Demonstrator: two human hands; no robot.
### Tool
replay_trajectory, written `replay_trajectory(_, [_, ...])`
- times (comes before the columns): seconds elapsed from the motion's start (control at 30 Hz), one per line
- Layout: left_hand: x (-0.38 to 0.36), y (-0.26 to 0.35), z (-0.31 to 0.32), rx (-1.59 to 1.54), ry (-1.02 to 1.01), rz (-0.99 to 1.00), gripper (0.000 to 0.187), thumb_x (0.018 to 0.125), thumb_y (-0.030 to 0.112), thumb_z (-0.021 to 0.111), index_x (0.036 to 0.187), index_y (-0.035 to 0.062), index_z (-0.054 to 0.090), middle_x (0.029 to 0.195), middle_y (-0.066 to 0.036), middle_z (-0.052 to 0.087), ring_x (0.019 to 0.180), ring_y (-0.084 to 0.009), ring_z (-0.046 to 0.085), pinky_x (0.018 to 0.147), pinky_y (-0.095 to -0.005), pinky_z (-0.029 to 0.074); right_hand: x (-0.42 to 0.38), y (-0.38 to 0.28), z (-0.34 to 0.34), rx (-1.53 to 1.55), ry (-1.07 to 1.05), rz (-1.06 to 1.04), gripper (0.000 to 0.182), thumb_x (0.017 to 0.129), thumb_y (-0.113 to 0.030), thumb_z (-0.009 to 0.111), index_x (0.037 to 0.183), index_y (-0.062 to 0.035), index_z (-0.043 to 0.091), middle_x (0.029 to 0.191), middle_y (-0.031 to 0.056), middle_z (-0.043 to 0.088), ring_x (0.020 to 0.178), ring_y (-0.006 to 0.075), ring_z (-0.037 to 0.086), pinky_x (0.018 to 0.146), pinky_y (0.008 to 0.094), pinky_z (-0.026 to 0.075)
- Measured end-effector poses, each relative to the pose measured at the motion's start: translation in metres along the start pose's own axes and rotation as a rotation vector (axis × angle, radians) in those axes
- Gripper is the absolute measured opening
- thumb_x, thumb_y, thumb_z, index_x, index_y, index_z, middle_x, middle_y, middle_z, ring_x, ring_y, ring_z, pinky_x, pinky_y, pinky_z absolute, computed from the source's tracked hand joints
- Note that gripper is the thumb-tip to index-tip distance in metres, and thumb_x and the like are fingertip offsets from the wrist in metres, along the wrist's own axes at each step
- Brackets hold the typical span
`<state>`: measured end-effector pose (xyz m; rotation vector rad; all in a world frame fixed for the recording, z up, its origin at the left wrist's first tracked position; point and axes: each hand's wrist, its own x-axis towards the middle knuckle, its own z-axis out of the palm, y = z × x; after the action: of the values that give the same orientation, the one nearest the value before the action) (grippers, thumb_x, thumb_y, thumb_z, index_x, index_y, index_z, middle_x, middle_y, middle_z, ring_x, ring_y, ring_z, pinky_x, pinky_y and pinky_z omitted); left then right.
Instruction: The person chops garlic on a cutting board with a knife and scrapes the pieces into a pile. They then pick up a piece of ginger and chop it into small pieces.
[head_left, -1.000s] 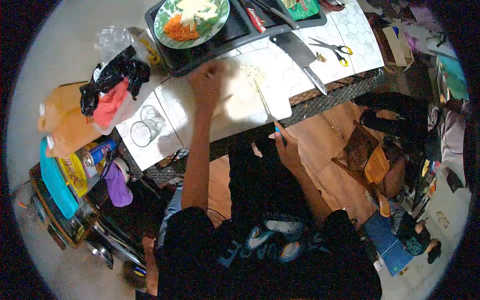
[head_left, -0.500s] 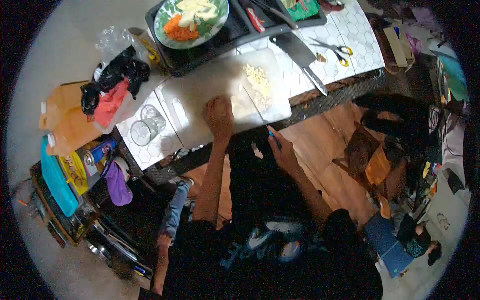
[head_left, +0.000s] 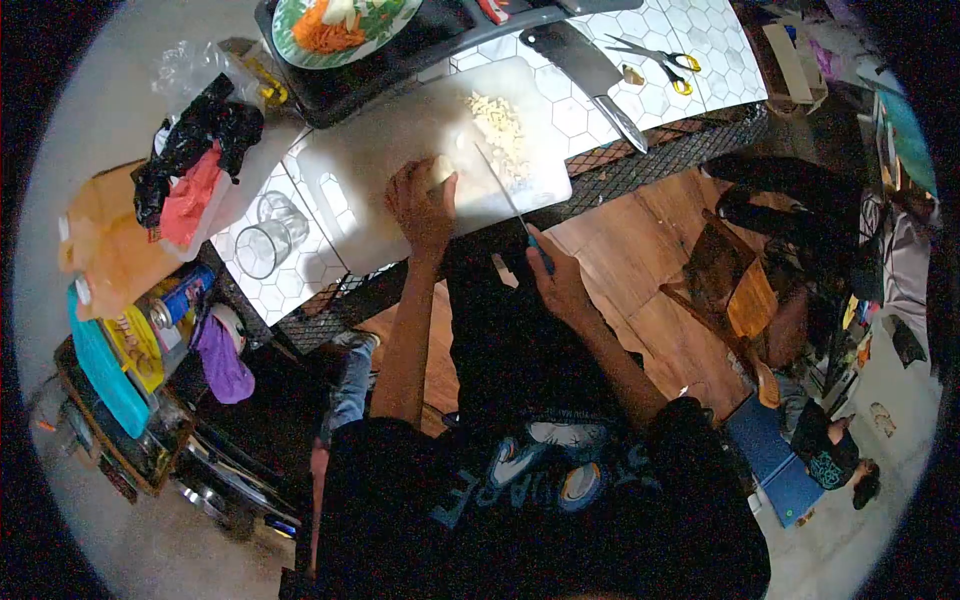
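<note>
My left hand (head_left: pixel 418 205) is closed over the white cutting board (head_left: pixel 548 178), its fingers around a pale, peeled piece of food (head_left: pixel 441 170) whose kind I cannot make out. My right hand (head_left: pixel 562 284) grips the blue and black handle of a kitchen knife (head_left: pixel 503 190). The narrow blade points up and left over the board, apart from the held piece. Beyond the blade lies a pile of small, pale chopped pieces (head_left: pixel 497 130). Shadow darkens the board around my left hand.
A cleaver (head_left: pixel 580 75) and yellow-handled scissors (head_left: pixel 660 62) lie right of the board. Behind it, a black tray (head_left: pixel 330 105) bears a plate (head_left: pixel 372 48) with shredded carrot. Glasses (head_left: pixel 264 250) stand at left, near bags (head_left: pixel 200 165). Another person (head_left: pixel 838 455) is at far right.
The view has shifted, so the table sits higher and further left. My left hand has turned, revealing the pale piece in its fingers. The knife blade now shows more clearly, apart from the chopped pile.
</note>
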<state>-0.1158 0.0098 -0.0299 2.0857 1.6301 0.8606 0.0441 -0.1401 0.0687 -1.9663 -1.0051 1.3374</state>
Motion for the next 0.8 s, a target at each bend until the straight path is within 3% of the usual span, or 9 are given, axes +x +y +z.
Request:
replay_trajectory(0.23, [0.006,0.0,0.003,-0.014,0.05,0.061,0.04,0.077,0.025,0.076,0.111,0.0086,0.064,0.113,-0.011,0.06,0.111,-0.0334,0.052,0.099,-0.0455,0.036,0.028,0.001,0.013,-0.166,0.08,-0.277,0.043,0.101,-0.034,0.046,0.132,-0.0049,0.054,0.103,0.0256,0.067,0.094,0.0416,0.066,0.08,0.0437,0.052])
replay_trajectory(0.33, [0.01,0.001,0.003,-0.027,0.025,0.03,0.037,0.077,0.024,0.076,0.108,0.0077,0.064,0.109,-0.011,0.061,0.107,-0.0332,0.054,0.098,-0.0456,0.037,0.029,0.001,0.018,-0.067,0.1,-0.166,0.041,0.101,-0.026,0.049,0.135,-0.0022,0.051,0.108,0.0269,0.065,0.099,0.0327,0.065,0.081,0.0413,0.049])
replay_trajectory(0.47, [0.019,0.003,-0.001,-0.062,0.009,0.034,0.028,0.08,0.023,0.072,0.103,0.0072,0.065,0.107,-0.01,0.062,0.102,-0.0323,0.055,0.094,-0.0466,0.039,0.021,0.004,0.016,-0.091,0.117,-0.206,0.043,0.101,-0.028,0.048,0.137,-0.003,0.049,0.116,0.0263,0.063,0.105,0.0334,0.064,0.086,0.039,0.049])
replay_trajectory(0.53, [0.026,-0.003,-0.003,0.191,-0.001,0.294,0.021,0.086,0.024,0.064,0.096,0.0059,0.067,0.103,-0.011,0.065,0.097,-0.0324,0.056,0.091,-0.0474,0.041,0.017,0.003,0.018,-0.049,0.067,-0.178,0.04,0.101,-0.028,0.047,0.137,-0.0112,0.051,0.067,0.0214,0.061,0.057,0.0344,0.061,0.058,0.0421,0.049])
replay_trajectory(0.57, [0.03,-0.012,0.007,0.193,-0.002,0.291,0.021,0.086,0.024,0.064,0.096,0.0059,0.067,0.103,-0.011,0.065,0.097,-0.0324,0.056,0.091,-0.0474,0.041,0.016,0.002,0.021,-0.05,0.064,-0.177,0.04,0.101,-0.028,0.047,0.137,-0.0112,0.051,0.067,0.0214,0.061,0.057,0.0344,0.061,0.058,0.0421,0.049])
replay_trajectory(0.63, [0.035,-0.03,0.038,0.288,0.006,-0.072,0.024,0.089,0.027,0.057,0.092,0.006,0.069,0.097,-0.012,0.067,0.095,-0.0339,0.058,0.09,-0.0482,0.041,0.014,-0.004,0.023,-0.076,0.053,-0.187,0.041,0.101,-0.027,0.048,0.138,-0.0118,0.049,0.054,0.018,0.05,0.044,0.0277,0.049,0.05,0.041,0.043])
replay_trajectory(0.67, [0.034,-0.03,0.041,0.284,0.003,-0.074,0.024,0.089,0.027,0.057,0.092,0.006,0.069,0.097,-0.012,0.067,0.095,-0.0339,0.058,0.09,-0.0482,0.041,0.012,-0.008,0.021,-0.08,0.054,-0.183,0.041,0.101,-0.027,0.048,0.138,-0.0118,0.049,0.054,0.018,0.05,0.044,0.0277,0.049,0.05,0.041,0.043])
replay_trajectory(0.73, [0.05,0.0,0.024,0.1,-0.102,-0.387,0.028,0.09,0.03,0.055,0.09,0.007,0.07,0.092,-0.014,0.068,0.093,-0.0359,0.058,0.09,-0.0488,0.041,0.008,-0.037,0.013,-0.119,-0.161,0.114,0.044,0.102,-0.028,0.046,0.14,-0.0066,0.046,0.099,0.0214,0.068,0.088,0.0263,0.068,0.081,0.0357,0.05])
replay_trajectory(0.8, [0.042,-0.024,0.05,0.214,-0.012,-0.285,0.028,0.091,0.031,0.054,0.09,0.0071,0.07,0.092,-0.014,0.068,0.093,-0.0366,0.058,0.09,-0.0492,0.04,0.007,-0.028,0.021,-0.111,-0.119,0.051,0.044,0.102,-0.028,0.046,0.141,-0.0073,0.046,0.091,0.0198,0.067,0.081,0.0246,0.066,0.077,0.0356,0.05])
